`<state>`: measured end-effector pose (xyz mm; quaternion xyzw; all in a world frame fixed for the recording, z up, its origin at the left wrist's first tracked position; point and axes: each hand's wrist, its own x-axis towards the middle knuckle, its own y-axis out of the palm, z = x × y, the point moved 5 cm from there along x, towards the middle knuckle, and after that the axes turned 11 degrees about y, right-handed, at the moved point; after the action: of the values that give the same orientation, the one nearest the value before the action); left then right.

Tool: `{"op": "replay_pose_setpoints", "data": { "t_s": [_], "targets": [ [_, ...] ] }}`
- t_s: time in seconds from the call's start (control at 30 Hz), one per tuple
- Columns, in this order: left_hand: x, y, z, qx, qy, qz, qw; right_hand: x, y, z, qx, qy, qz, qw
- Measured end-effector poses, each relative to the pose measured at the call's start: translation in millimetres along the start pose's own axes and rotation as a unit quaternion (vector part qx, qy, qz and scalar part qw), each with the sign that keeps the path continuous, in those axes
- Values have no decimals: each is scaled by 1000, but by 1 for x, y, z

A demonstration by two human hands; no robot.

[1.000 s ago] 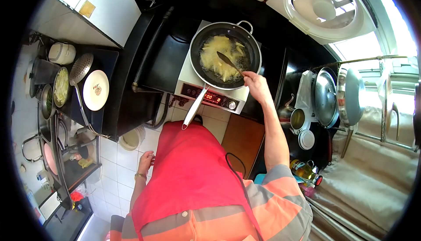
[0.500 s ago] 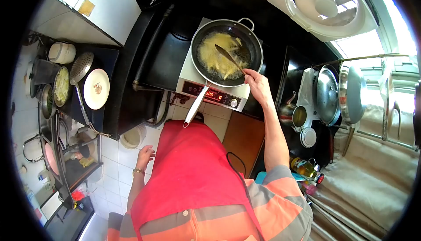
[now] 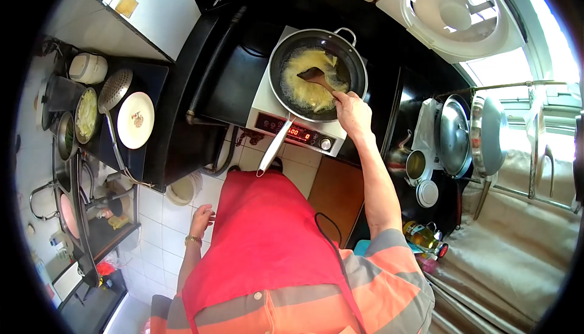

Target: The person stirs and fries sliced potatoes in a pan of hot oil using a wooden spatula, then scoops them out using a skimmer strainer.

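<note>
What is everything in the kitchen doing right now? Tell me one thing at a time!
Right hand: closed around the wooden spatula.
Wooden spatula: blade down in the yellow food.
Pan: on the cooker, full of yellow food.
Cooker: switched on, red digits lit.
Left hand: empty, hanging by the apron.
White plate: empty, flat on the dark counter.
Skimmer: lying beside the plate.

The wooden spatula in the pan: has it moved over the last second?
Yes. The wooden spatula in the right hand has swung its blade toward the far-left side of the pan, now lying flatter across the yellow food.
</note>
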<state>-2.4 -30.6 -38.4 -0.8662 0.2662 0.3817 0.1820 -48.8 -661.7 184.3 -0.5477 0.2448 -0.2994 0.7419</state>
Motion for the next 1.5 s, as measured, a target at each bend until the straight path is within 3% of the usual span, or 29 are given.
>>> {"op": "replay_pose_setpoints", "data": {
  "t_s": [0.27,0.43,0.6,0.7,0.83,0.93,1.0,1.13,1.33,1.5],
  "targets": [
    [-2,2,7,5,-19,9,1000,-4,10,4,-28,-15,16,999],
    [-1,0,-2,-2,-16,7,1000,4,10,8,5,-1,-27,1000],
    [2,-1,-9,6,-8,-1,1000,7,18,10,-14,-20,21,999],
    [4,-3,-8,0,10,3,1000,15,1,-4,29,56,18,998],
    [5,-3,-3,22,-6,7,1000,38,8,-19,82,74,-43,993],
    [8,-1,-5,27,-7,10,1000,49,21,-25,92,79,-41,992],
    [8,-2,-8,31,-5,12,999,47,26,-26,64,68,16,996],
    [9,-3,-13,29,9,8,1000,29,4,-39,4,72,48,996],
    [5,-2,-5,23,-7,8,1000,-22,-50,-69,53,93,17,994],
    [9,-3,3,33,-10,17,999,-58,-75,-74,-38,82,58,994]
  ]
}}
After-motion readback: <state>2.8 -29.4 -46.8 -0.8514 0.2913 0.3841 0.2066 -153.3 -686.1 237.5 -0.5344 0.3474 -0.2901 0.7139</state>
